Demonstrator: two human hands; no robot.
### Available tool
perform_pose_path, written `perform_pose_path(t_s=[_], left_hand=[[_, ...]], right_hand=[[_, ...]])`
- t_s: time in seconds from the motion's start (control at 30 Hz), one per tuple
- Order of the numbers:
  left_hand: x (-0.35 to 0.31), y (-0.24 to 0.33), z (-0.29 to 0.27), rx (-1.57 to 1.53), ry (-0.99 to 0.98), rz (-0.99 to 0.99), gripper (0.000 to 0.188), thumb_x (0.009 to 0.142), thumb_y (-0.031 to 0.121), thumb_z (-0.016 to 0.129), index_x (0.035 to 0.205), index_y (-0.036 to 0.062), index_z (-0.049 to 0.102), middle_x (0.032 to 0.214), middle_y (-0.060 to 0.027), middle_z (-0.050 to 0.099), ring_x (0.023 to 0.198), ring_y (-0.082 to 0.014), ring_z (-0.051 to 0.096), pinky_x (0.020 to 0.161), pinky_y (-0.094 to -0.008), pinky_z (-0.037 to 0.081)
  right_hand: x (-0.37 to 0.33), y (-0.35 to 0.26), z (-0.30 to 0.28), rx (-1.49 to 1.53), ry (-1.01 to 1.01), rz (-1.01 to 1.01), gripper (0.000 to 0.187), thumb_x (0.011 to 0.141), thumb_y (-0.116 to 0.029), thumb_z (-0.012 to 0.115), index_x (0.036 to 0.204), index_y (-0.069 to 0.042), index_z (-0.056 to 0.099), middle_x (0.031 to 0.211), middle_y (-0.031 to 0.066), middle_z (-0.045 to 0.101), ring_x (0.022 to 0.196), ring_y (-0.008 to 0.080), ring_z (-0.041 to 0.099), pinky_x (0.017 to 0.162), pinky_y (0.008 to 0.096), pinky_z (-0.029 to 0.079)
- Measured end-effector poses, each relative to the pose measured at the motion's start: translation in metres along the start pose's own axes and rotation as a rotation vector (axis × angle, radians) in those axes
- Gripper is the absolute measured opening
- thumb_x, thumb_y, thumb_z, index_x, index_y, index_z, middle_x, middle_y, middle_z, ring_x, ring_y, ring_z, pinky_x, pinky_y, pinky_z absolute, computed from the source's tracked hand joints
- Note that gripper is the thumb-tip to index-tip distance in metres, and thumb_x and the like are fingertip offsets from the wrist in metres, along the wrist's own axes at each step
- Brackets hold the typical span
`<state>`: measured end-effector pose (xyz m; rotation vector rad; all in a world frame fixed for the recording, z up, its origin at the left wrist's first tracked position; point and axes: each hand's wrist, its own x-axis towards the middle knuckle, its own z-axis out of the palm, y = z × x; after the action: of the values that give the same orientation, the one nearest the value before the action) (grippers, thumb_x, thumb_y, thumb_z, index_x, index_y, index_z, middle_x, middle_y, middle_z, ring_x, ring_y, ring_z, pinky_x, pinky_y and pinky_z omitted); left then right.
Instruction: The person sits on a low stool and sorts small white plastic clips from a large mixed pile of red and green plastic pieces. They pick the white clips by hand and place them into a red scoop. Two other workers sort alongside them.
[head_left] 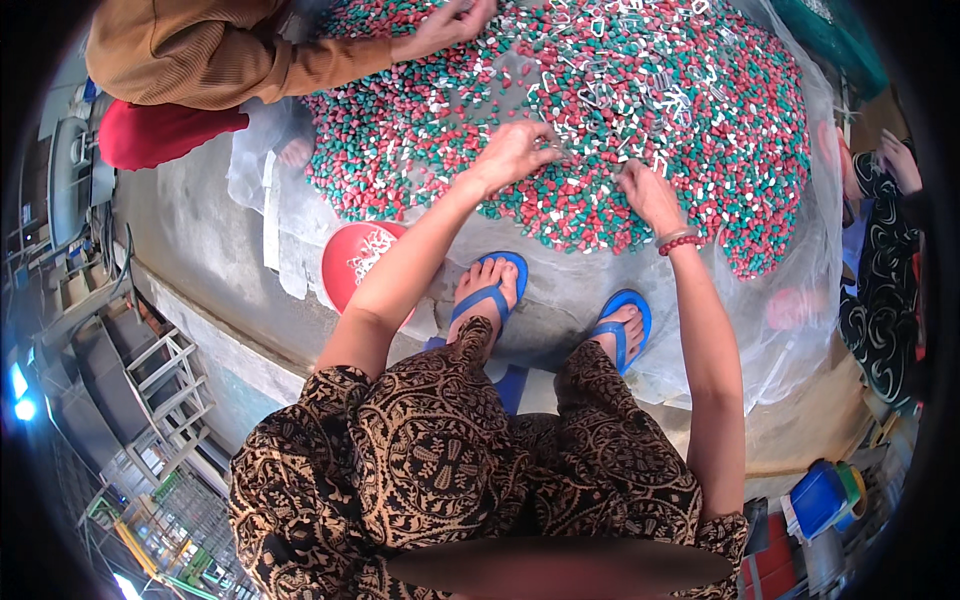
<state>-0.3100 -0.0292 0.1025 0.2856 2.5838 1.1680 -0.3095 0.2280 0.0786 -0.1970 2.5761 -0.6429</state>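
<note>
Left hand [514, 156] loosely curled, right hand [653, 199] likewise (grip unclear), at multicoloured pieces [590, 212]

Black, loose trousers [435, 450] carry a dense tan print of scrolls, leaves and rounded medallions. The short sleeves [724, 542] match in cloth. A red bead bracelet [683, 243] and a thin pale bangle [676, 233] circle the wrist of the right hand [652, 198]. Flip-flops [634, 318] are bright blue, straps included.
</note>
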Motion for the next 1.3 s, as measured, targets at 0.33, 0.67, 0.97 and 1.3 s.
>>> perform_pose_path(t_s=[0.33,0.67,0.97,1.3], left_hand=[[-0.010,0.006,-0.038,-1.546,-0.289,-0.118,0.025,0.086,0.024,0.048,0.086,-0.0005,0.054,0.074,-0.0058,0.046,0.063,-0.0120,0.045,0.039,-0.0191,0.028],[-0.006,-0.002,-0.026,-1.927,-0.243,0.070,0.014,0.077,0.009,0.050,0.067,0.0007,0.043,0.079,-0.0119,0.042,0.065,-0.0255,0.050,0.033,-0.0238,0.044],[0.037,0.018,0.003,-0.563,-0.133,-0.061,0.023,0.088,0.024,0.055,0.104,0.0072,0.054,0.067,-0.0066,0.051,0.050,-0.0188,0.051,0.042,-0.0299,0.039],[0.057,0.020,0.046,0.590,0.005,0.316,0.019,0.078,0.008,0.056,0.096,0.0037,0.059,0.098,-0.0165,0.056,0.091,-0.0352,0.060,0.073,-0.0453,0.049]], right_hand=[[0.004,-0.044,-0.013,0.046,0.119,-0.213,0.033,0.088,-0.031,0.052,0.113,-0.011,0.060,0.087,0.0169,0.066,0.084,0.0345,0.063,0.072,0.0447,0.048],[-0.004,-0.035,0.011,-0.116,0.058,-0.182,0.022,0.080,-0.019,0.060,0.095,-0.005,0.053,0.073,0.0176,0.063,0.076,0.0363,0.062,0.063,0.0470,0.047],[-0.019,-0.006,-0.045,1.218,-0.023,0.218,0.020,0.090,-0.028,0.055,0.082,-0.010,0.054,0.062,-0.0029,0.047,0.044,0.0040,0.039,0.034,0.0180,0.024],[-0.028,0.016,-0.063,1.640,-0.267,0.035,0.017,0.089,-0.022,0.056,0.092,-0.005,0.056,0.066,0.0049,0.051,0.054,0.0153,0.048,0.032,0.0162,0.029]])
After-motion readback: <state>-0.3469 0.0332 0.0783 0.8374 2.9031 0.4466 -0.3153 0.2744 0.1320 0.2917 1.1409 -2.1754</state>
